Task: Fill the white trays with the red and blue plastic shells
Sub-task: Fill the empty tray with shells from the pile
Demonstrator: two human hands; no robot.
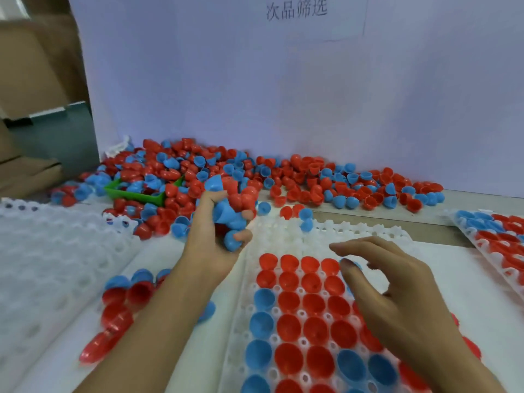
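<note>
The white tray (283, 231) in the middle is the landmark here. Its near rows already hold red shells (289, 300) and blue shells (263, 299), each sitting mouth up in its own pocket, while the far rows of the tray are bare white pockets.

Over the upper left corner of this tray, the left hand (218, 239) grips a handful of blue and red shells (229, 219), the fingers curled around the bunch and the thumb closing it. Over the right part of the tray, the right hand (391, 285) hovers with fingers loosely bent and spread apart. A blue shell (350, 263) shows just under the fingertips; whether the fingers pinch it or only touch it, I cannot tell.

The step in hand seems to be the placing of shells in the row at the edge of the filled area (the left hand serves as the supply). The next move probably calls for seating one shell with its mouth up in a free pocket.

Beyond the tray lies the big loose heap of shells (283, 177) against the white backboard (283, 95), with a green bin (136, 194) half buried in it. Left of the tray rests an empty white tray (56, 251), and to the right a filled tray (499, 236).
</note>
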